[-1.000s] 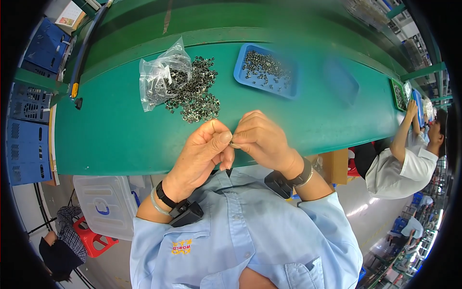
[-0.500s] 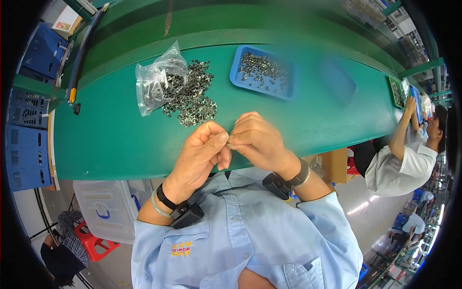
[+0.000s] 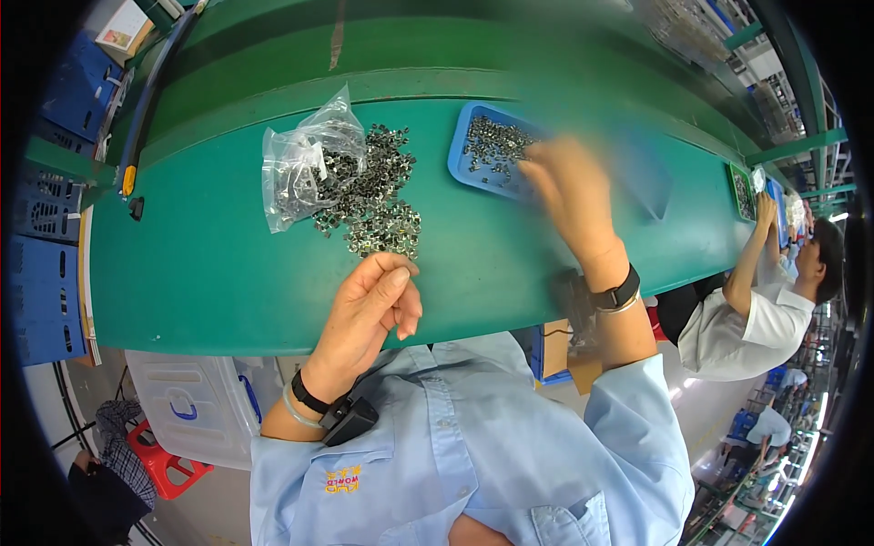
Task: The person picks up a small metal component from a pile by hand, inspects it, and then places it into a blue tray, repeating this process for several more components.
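Near the bench's front edge, my left hand (image 3: 375, 300) is closed, its thumb pressed against the curled index finger. Whatever lies in that pinch is too small or hidden to make out. Just beyond it is a heap of small dark and silvery metal parts (image 3: 387, 227), spilling from a clear plastic bag (image 3: 289, 182). My right hand (image 3: 574, 187) hovers at the right side of a blue tray (image 3: 462, 173); thumb and fingers look apart, though a blur lies over them. Similar small metal parts (image 3: 496, 146) lie scattered in the tray, its right part hidden by my hand.
The green bench top (image 3: 209, 282) runs across, with a blurred blue shape (image 3: 651, 177) at its right. A co-worker (image 3: 746, 318) sits farther right beside a green tray (image 3: 742, 193). Blue crates (image 3: 45, 300) stand at the left; a lidded clear box (image 3: 187, 405) is below the bench.
My hands were together, fingertips meeting over something tiny. The right hand has since moved away to the right and up to the blue tray; the left has stayed near the heap.
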Tool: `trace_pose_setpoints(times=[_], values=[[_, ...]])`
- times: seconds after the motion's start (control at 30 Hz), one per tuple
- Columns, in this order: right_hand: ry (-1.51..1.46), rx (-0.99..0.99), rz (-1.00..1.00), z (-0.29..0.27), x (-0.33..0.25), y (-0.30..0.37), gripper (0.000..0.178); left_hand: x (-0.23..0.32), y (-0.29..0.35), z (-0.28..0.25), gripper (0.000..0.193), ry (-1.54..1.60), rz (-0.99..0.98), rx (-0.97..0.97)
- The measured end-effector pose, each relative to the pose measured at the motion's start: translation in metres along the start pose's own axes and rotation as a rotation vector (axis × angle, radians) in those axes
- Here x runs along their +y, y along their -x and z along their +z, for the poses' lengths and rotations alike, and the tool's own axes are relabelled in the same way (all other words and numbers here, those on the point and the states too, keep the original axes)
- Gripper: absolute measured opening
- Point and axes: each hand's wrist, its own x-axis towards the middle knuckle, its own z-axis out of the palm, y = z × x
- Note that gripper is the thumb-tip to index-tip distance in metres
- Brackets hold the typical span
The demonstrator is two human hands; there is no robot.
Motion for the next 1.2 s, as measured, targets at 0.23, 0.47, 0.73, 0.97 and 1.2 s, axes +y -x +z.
trace_pose_setpoints(times=[0.23, 0.47, 0.73, 0.97, 1.2], values=[[-0.223, -0.341, -0.289, 0.048, -0.057, -0.007, 0.025, 0.0, 0.0, -0.01, 0.016, 0.064, -0.005, -0.053], [-0.218, -0.381, -0.231, 0.037, -0.031, 0.019, 0.024, -0.005, -0.001, -0.015, 0.015, 0.126, 0.01, -0.06], [-0.228, -0.298, 0.022, 0.013, -0.013, 0.047, 0.029, -0.005, -0.004, -0.011, 0.016, 0.065, 0.027, -0.062], [-0.253, -0.358, -0.01, 0.024, -0.036, 0.039, 0.033, -0.007, -0.003, -0.007, 0.015, -0.009, 0.065, -0.029], [-0.277, -0.366, 0.061, 0.015, -0.021, 0.054, 0.023, -0.009, -0.001, -0.006, 0.015, -0.017, 0.084, -0.014]])
